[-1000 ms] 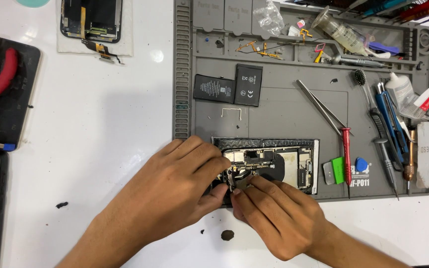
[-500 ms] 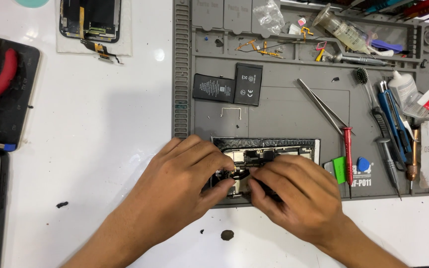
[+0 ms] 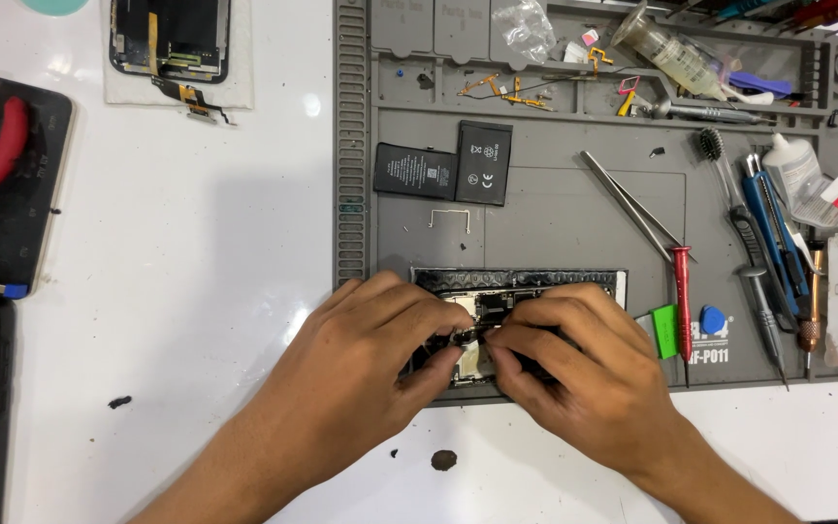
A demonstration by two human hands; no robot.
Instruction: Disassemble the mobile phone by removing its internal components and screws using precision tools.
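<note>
**Head view: two hands pinched over an opened phone on a grey repair mat**

Head camera looks straight down on a flat, rectangular opened smartphone body with exposed metal and dark internals [image 3: 535, 288], lying along the front edge of a grey silicone repair mat with moulded trays [image 3: 555, 213]. The left hand [image 3: 370, 349] covers the phone's left end, thumb and forefinger pressed together on a small part at the phone's middle. The right hand [image 3: 584, 364] meets it from the other side, fingertips closed on the same spot. Both grips are tight pinches, but what lies between the fingers is too small to make out.

The phone body looks stiff and light, likely to slide on the mat unless held down; its metal frame edges seem the safe place to hold. The inner parts look thin and fragile, so a fingertip hold at a connector or bracket edge, not on a ribbon, would suit.

Behind the hands on the mat lie two flat black rectangular batteries [image 3: 446, 173], a pair of slim steel tweezers [image 3: 632, 209], a red-handled small screwdriver [image 3: 682, 296] and a green plastic pry tool [image 3: 666, 330]. On the white table, well apart to the left, rests a detached black phone screen on a white cloth [image 3: 172, 39].
</note>
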